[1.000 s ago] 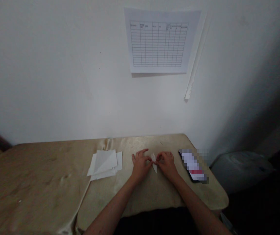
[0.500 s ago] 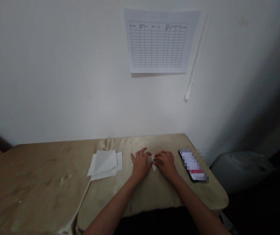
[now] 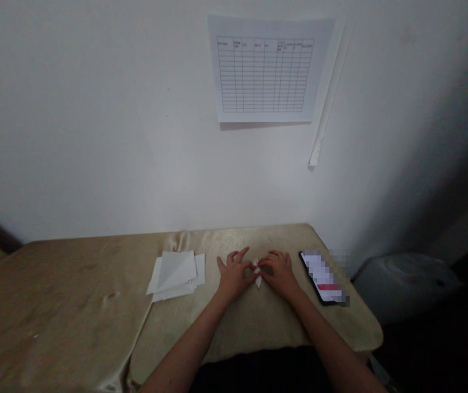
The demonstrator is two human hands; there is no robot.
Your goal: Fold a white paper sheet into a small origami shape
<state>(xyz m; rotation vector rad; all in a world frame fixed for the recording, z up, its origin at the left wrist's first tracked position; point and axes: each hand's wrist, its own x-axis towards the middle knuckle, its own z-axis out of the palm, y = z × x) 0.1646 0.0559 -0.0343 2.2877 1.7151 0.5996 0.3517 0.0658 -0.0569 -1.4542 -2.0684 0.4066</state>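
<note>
A small folded white paper piece (image 3: 257, 272) lies on the tan cloth-covered table (image 3: 74, 305), between my two hands. My left hand (image 3: 233, 273) rests just left of it, fingers spread upward and thumb pressing the paper's left edge. On the other side my right hand (image 3: 278, 271) has its fingers curled and pinches the paper. Most of the paper is hidden under my fingers.
A loose stack of white paper sheets (image 3: 175, 274) lies left of my hands. A phone (image 3: 323, 277) with a lit screen lies near the table's right edge. A printed grid sheet (image 3: 265, 70) hangs on the white wall. A pale round container (image 3: 401, 281) sits below right.
Both hands have closed in on the folded paper, so less of it shows. My left fingers have lifted and spread slightly.
</note>
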